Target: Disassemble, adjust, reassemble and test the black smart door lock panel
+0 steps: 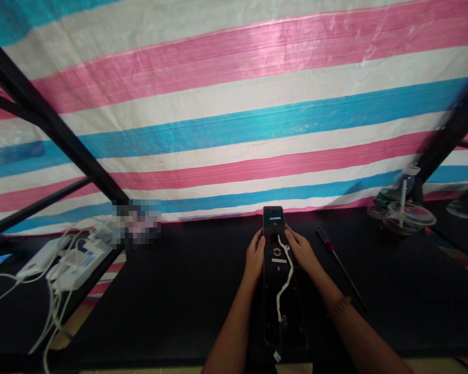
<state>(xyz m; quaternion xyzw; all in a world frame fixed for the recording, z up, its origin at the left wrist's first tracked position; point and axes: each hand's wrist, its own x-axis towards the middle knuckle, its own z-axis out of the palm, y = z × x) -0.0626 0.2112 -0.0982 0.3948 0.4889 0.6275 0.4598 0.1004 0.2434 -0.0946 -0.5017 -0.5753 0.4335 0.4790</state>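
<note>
We hold the panel (272, 291) between our two hands, its long sides running away from us and its far end standing out past our fingers. The left hand (255, 257) grasps the left edge, the thumb along the rim; the right hand (302, 252) grasps the right edge opposite, its thumb reaching onto the face just beside the cable (290, 272). Both grips sit toward the far end, so most of the panel's length stretches back from the fingers between our forearms. The remaining fingers are mostly hidden, and we cannot tell how far they curl underneath, nor whether the panel touches the table (198, 291).

The white cable starts near our thumbs, bends down the face and ends in a plug (277, 357) past the near end. Between the hands we see a small ring (276, 252) on the face, with a pale label (279, 261) just below it.

Right of our right hand, apart from it, the screwdriver (328, 244) lies aslant, handle away from us. Farther right stand a clear cup (407, 223) and a bottle (410, 182). Well to our left, a power strip (78, 266) lies among white cords (56, 301).
</note>
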